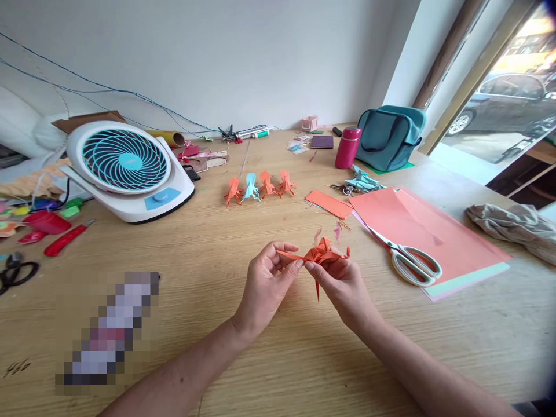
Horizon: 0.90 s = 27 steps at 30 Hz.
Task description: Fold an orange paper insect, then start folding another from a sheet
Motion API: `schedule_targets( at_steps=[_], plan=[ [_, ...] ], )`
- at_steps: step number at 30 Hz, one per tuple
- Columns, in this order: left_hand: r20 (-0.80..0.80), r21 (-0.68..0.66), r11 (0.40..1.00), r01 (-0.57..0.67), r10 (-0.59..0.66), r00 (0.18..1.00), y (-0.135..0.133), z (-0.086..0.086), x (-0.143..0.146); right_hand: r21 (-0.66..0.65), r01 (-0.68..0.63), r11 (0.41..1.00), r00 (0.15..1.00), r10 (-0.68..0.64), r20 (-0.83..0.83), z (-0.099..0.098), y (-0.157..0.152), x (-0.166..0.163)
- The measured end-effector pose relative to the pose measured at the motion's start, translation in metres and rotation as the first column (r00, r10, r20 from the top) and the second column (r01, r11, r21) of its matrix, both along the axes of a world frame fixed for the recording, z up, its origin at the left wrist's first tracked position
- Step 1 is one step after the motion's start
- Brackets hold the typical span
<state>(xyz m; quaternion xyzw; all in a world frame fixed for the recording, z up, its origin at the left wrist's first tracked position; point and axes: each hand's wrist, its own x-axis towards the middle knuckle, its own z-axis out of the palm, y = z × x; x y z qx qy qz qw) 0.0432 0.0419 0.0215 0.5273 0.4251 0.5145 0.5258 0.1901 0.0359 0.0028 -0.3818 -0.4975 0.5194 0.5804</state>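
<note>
Above the tabletop (195,278), near centre: one orange-red origami figure (320,250), seemingly held clear of it.
Left hand (270,285): thumb and fingers nearly closed, pinching the long pointed flap (290,256).
Right hand (346,286): thumb and fingers drawn together on the folded body; farther fingertips partly hidden by paper.
Flap risk: could tear or crease askew, from too hard a pull between the two grips.
Body risk: could spring open, from a slackened right-hand hold.
Thin downward point (317,291) risk: might bend, if pressed on the tabletop.
Standing row: three orange figures (233,190) and one pale-blue figure (251,185), making four.
White-handled scissors (394,247): one pair, lying across the large orange sheet (417,220).
Light-blue folded pieces (362,180): overlapping, not countable.
Appliance and containers: one fan (125,159), one magenta flask (348,147), one teal bag (386,142).
</note>
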Motion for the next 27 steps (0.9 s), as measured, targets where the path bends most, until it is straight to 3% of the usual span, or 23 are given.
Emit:
schedule_targets(
  at_steps=[11, 19, 27],
  plan=[
    [-0.004, -0.004, 0.999, 0.034, -0.034, 0.999, 0.001, 0.002, 0.0, -0.052, 0.021, 0.998, 0.995, -0.015, 0.097, -0.003, 0.0, 0.002],
    [-0.172, 0.12, 0.992, 0.026, -0.005, 0.985, 0.0, 0.003, -0.001, -0.019, 0.061, 0.998, 0.986, -0.057, 0.156, -0.009, -0.001, 0.002],
    [0.027, 0.035, 0.998, 0.047, -0.047, 0.999, -0.004, -0.005, 0.006, 0.033, 0.047, 0.998, 0.951, -0.055, 0.304, -0.007, -0.003, 0.005]
  ],
)
